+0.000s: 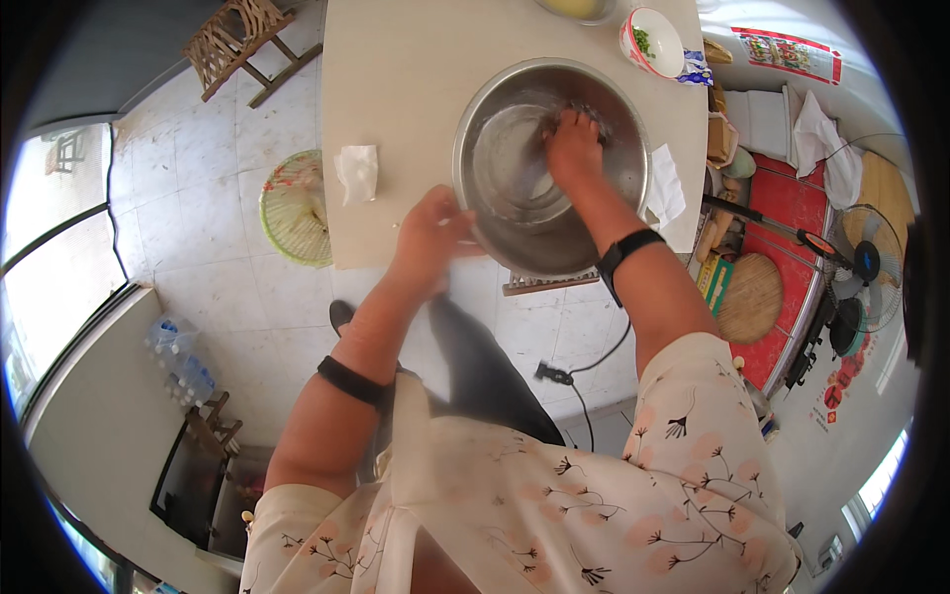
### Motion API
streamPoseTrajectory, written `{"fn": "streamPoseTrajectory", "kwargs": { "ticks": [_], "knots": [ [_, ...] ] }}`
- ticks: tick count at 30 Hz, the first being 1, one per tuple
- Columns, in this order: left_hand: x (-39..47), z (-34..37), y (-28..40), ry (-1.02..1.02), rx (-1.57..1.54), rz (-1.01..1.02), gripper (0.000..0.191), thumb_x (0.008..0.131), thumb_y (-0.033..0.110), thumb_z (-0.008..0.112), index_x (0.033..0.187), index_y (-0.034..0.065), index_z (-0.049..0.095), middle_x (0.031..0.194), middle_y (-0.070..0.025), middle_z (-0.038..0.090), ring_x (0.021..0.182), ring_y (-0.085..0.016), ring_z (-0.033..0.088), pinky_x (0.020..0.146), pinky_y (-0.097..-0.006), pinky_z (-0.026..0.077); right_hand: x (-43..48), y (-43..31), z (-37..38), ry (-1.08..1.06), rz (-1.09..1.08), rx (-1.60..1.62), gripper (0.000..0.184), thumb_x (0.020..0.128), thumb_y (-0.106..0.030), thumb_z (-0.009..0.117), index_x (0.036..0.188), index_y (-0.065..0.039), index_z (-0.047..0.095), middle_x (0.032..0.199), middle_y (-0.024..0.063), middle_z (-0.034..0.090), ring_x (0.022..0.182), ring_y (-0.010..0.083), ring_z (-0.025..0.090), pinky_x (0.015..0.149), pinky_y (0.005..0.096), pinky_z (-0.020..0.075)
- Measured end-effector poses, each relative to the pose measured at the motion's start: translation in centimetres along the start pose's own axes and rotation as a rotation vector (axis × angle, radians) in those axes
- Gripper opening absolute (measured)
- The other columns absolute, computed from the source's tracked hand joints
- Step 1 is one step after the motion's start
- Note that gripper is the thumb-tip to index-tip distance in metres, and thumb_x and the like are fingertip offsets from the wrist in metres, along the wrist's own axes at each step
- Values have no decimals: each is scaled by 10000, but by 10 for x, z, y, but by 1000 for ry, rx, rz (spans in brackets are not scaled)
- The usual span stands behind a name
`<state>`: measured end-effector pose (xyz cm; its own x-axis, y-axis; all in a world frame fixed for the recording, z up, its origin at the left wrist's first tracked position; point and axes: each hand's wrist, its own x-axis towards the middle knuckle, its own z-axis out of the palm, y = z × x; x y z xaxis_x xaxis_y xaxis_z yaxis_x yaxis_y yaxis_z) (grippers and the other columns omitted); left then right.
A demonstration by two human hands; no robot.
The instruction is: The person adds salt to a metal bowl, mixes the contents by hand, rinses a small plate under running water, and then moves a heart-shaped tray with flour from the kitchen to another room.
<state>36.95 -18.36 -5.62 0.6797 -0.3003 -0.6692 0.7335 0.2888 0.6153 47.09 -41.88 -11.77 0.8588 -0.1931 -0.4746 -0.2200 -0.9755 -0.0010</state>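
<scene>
A large stainless steel basin (519, 245) stands at the near edge of a pale table (393, 82). My right hand (575, 152) reaches inside it, fingers curled against the inner wall on the far right; what lies under the fingers is hidden. The basin's bottom looks wet or coated with something pale. My left hand (434, 230) is at the basin's left rim, slightly blurred, with thumb and fingers around the rim's lower left side; whether it grips the metal is unclear. White paper tissues lie left (358, 174) and right (666, 185) of the basin.
A bowl of chopped greens (664, 33) stands at the far right, near a dish with yellow contents (579, 7). A green plastic basket (293, 211) is beside the table's left edge. A wooden stool (545, 285) shows below the near edge, and a cable with a plug (555, 373) hangs near me.
</scene>
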Motion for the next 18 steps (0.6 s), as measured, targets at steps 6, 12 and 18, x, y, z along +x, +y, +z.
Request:
{"fn": "streamPoseTrajectory", "kwargs": {
  "ticks": [6, 12, 18],
  "knots": [
    [4, -2, -1, -1, 35, -27, 53, 947, 43, 511, 969, -3, 496, 908, -89, 593, 821, -206, 668, 734, -322, 616, -44, -41, 47, 35, -284, -71, 684, 895, -248, 552, 1500, -153, 245, 1562, 181, 149, 1430, 457, 86, 1121, 627, 113],
    [5, -6, -3, -9, 80, -24, 78, 944, 43, 515, 1003, -9, 512, 911, -83, 593, 827, -198, 667, 732, -315, 616, -85, 11, 16, -256, -953, -30, 539, 893, -95, 483, 1425, -140, 408, 1525, 131, 288, 1436, 305, 202, 1145, 438, 242],
    [6, -6, -3, -6, 111, -21, 74, 943, 47, 522, 992, -6, 509, 905, -83, 592, 813, -200, 669, 731, -319, 619, -76, 7, -6, -603, -649, 19, 381, 886, -72, 504, 1263, -88, 558, 1310, 165, 523, 1231, 318, 485, 1009, 446, 410]
  ]
}}
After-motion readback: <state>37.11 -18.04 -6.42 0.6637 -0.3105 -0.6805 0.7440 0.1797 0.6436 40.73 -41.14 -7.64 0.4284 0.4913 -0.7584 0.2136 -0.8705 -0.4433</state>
